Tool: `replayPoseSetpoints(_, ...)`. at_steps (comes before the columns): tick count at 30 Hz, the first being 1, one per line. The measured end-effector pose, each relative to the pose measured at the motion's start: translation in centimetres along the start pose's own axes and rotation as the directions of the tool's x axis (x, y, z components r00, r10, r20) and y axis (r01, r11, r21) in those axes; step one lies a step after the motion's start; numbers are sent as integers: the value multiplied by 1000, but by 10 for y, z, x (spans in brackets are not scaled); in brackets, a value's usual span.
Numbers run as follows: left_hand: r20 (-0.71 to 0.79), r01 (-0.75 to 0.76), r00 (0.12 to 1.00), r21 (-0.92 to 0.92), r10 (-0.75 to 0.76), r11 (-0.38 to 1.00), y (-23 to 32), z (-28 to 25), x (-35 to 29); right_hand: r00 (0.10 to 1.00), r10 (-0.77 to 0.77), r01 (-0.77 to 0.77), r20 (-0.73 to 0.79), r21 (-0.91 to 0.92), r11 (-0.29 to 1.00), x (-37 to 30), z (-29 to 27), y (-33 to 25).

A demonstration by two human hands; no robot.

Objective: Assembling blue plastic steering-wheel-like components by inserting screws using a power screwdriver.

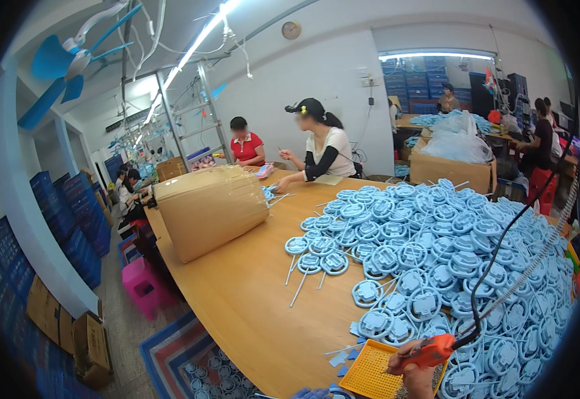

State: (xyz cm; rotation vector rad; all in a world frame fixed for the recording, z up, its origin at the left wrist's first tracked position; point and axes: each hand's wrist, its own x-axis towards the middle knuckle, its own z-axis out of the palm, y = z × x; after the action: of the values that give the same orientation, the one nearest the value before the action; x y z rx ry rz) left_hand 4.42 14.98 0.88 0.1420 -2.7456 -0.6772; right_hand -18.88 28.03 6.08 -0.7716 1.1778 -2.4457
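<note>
At the lower right, my right hand is wrapped round an orange-red electric screwdriver with a black cable running up from its back end. Beneath it lies a yellow mesh tray holding small grey bits, perhaps screws. My left hand, in a blue glove, barely shows at the bottom edge. Its fingers are mostly cut off, and a light-blue piece lies right beside it. A large heap of light-blue round plastic parts with thin sticks covers the table's right side, reaching the tray.
A big taped carton lies on the wooden table. Across the table, a person in a cap reaches toward its opening. A coiled spring and the cable hang over the heap. A striped bag with parts and a pink stool stand left.
</note>
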Motion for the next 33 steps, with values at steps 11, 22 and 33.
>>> replayPoseSetpoints(11, -58, -42, 997, 52, 45, 998, -9, -5, -15, 997, -61, 54, -47, -137, 989, -12, 21, 10)
replayPoseSetpoints(22, -34, -47, 998, 26, 48, 999, -16, 0, -19, 993, -112, 119, 44, -194, 974, -26, 106, -53)
replayPoseSetpoints(33, -30, -71, 997, 65, 74, 995, -16, -1, -21, 996, -67, 57, -61, -153, 987, -19, 104, -51)
